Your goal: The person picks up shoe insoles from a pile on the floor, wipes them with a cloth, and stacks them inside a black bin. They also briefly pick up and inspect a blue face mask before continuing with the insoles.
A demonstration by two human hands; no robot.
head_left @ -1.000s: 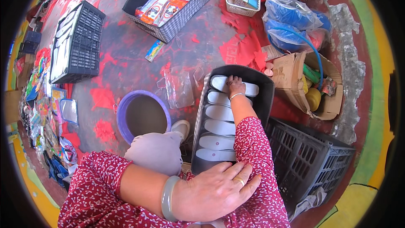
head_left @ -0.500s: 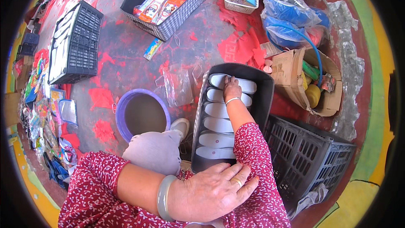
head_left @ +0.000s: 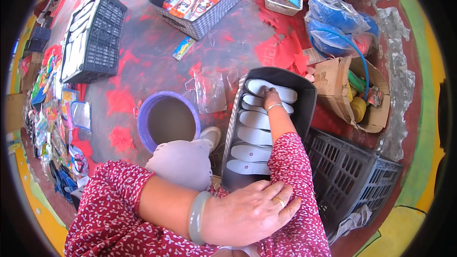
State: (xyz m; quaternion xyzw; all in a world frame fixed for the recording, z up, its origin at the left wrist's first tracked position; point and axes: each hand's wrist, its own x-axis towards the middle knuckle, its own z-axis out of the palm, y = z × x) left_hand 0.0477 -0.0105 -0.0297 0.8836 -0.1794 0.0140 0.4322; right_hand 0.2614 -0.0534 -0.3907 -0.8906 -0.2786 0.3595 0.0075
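My right hand (head_left: 271, 98) reaches into the far end of a dark bin (head_left: 229, 123). Its fingers are bent close together over the edge of the farthest insole (head_left: 285, 94); the fingertips are partly hidden. Several pale grey insoles lie in a row down the bin, and the nearest insole (head_left: 243, 167) has a small round mark. My left hand (head_left: 252, 212), below a pale bangle (head_left: 196, 219), lies palm down against my right sleeve (head_left: 295, 176). Its fingers are stretched out and hold nothing.
A purple basin (head_left: 142, 128) of murky water stands left of the bin. On the right are a black crate (head_left: 333, 164) and a cardboard box (head_left: 331, 76). Farther off stand a woven bin (head_left: 209, 26) of packets, a white basket (head_left: 281, 7) and another crate (head_left: 105, 38).
The view has shifted, so the scene sits slightly farther right. My right hand's fingers are closer together at the far insole. My left hand keeps its place on the sleeve.
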